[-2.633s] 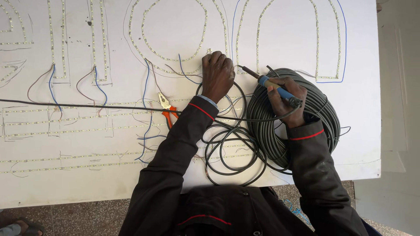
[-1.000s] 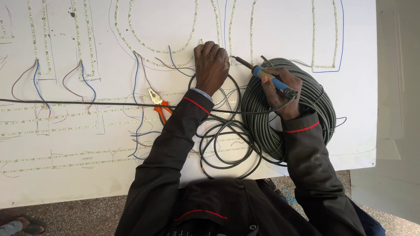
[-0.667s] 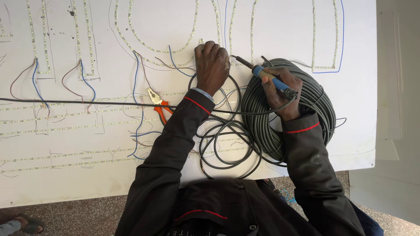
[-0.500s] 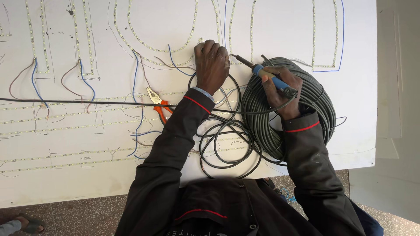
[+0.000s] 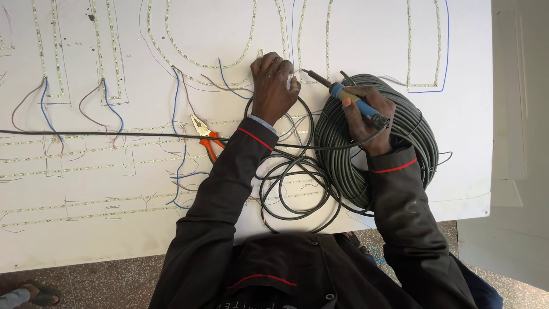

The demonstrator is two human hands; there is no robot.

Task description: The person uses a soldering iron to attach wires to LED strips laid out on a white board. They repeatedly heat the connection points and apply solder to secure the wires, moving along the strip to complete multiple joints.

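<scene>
Across a white board (image 5: pixel 354 34): orange-handled pliers (image 5: pixel 205 135) near the centre, nose toward the top edge. Just beside them, a straight black cable (image 5: pixel 86 134) from the left edge. Toward the upper left corner, short blue wires (image 5: pixel 48 114) and brown wires (image 5: pixel 26 100) in loops. Along the lower left, rows of LED strip (image 5: pixel 86 169). Near the bottom edge, loose black cable loops (image 5: pixel 294 194). At the upper right corner, a blue pen outline (image 5: pixel 446 57). Below the board, speckled floor (image 5: pixel 103 280) and a sandalled foot (image 5: pixel 34 293).
</scene>
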